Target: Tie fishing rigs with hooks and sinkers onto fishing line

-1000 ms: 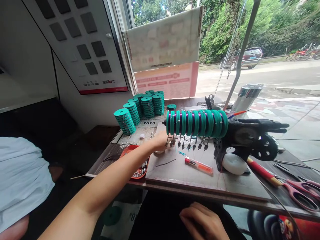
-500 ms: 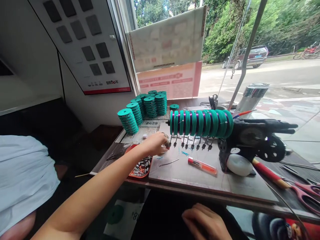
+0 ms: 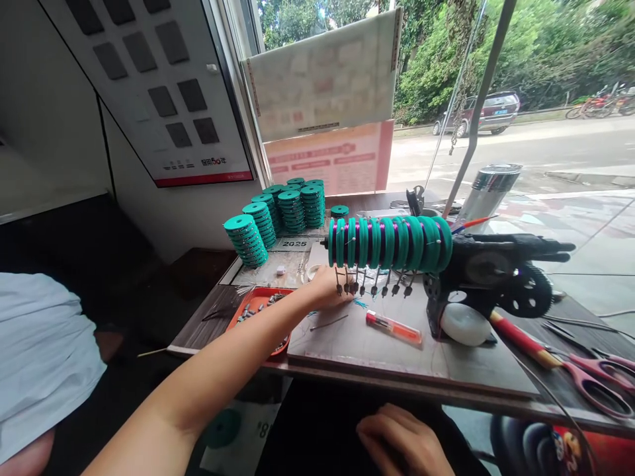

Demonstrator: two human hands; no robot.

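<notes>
two hands are in view. the left hand (image 3: 333, 288) is low over the board (image 3: 367, 354), just below the left end of the row of green spools (image 3: 389, 243). the hooks (image 3: 376, 290) that hang under the row cross in front of its fingers, so i cannot tell whether they are closed on anything. the right hand (image 3: 404, 436) is below the table edge, its fingers loosely bent; i cannot tell whether it grips something.

the row is on the shaft of the black machine (image 3: 489, 261), side by side, with purple showing between the green rims. near the left hand, blue bits (image 3: 360, 304) and a thin rod (image 3: 329, 322) lie on the board; farther right lies an orange tube (image 3: 394, 328) with a red cap. a red tray (image 3: 251, 303) of small metal parts (image 3: 270, 301) is partly hidden by the left forearm (image 3: 233, 354).

behind, more green spools stand in stacks (image 3: 245, 241). a white dome (image 3: 465, 325) is beneath the machine, and scissors (image 3: 602, 390) lie at the right. another person's white top (image 3: 42, 370) shows at the left edge.
</notes>
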